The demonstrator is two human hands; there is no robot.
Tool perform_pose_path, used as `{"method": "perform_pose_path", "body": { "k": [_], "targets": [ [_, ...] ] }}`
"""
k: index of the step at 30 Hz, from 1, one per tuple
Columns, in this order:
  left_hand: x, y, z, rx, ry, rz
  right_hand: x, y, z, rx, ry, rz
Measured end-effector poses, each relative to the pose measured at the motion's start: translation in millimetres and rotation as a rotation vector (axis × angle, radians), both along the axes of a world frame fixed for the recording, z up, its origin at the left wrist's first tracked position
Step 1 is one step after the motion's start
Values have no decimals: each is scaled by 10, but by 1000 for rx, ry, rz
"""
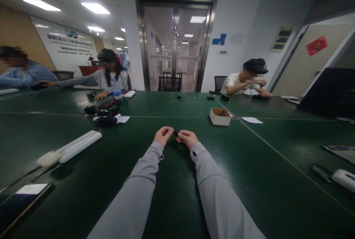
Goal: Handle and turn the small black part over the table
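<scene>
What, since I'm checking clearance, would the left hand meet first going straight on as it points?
Probably the small dark item at its fingertips, then the right hand; exact depth is unclear.

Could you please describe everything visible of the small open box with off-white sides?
The small rectangular box has off-white outer sides and a brown interior, and looks like cardboard or thin wood. It has no lid on and sits upright, open side up, on the glossy dark-green table. Only the table clearly touches it; its inner floor is too unclear to judge contents.

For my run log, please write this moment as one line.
left hand: pinching small dark object | right hand: gripping same object | open box: on green table
</scene>
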State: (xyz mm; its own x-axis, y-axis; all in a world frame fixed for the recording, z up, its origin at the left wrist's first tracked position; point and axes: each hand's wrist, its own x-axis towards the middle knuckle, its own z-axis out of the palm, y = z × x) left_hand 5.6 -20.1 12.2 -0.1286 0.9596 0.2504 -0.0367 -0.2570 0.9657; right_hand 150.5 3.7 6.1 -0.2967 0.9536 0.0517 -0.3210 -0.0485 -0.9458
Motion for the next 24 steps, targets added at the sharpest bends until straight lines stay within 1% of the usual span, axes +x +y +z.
{"method": "perform_pose_path", "body": {
  "k": [3, 5, 7, 10, 13, 15, 16, 17, 19, 20, 21, 22, 24],
  "targets": [
    [85, -61, 30, -53, -183, 28, -32, -69, 60, -20, -24, 37],
    [142, -114, 37, -64, -289, 13, -69, -124, 95, -56, -19, 71],
    [170, -176, 37, -34, -354, 8, -129, -185, 120, -93, -4, 87],
    [129, -306, 52, -33, -402, 42, -267, -325, 134, -128, -8, 53],
    [-28, -538, 138, -103, -374, 58, -422, -598, 129, -158, 9, 41],
    [-223, -772, 240, -111, -237, 43, -469, -875, 143, -159, 13, 107],
    [-355, -913, 296, -118, -138, 26, -454, -1035, 168, -151, -17, 169],
    [-512, -1070, 346, -138, -33, 4, -404, -1203, 211, -136, -74, 245],
    [-889, -1427, 409, -239, 168, -43, -175, -1539, 355, -46, -247, 328],
    [-1097, -1622, 412, -308, 260, -54, 10, -1697, 451, 25, -349, 345],
    [-1306, -1825, 394, -377, 333, -38, 241, -1843, 556, 118, -469, 320],
    [-1506, -2030, 359, -446, 390, 3, 512, -1976, 660, 232, -603, 235],
    [-1839, -2416, 263, -574, 466, 172, 1138, -2201, 829, 442, -846, -42]
  ]
}}
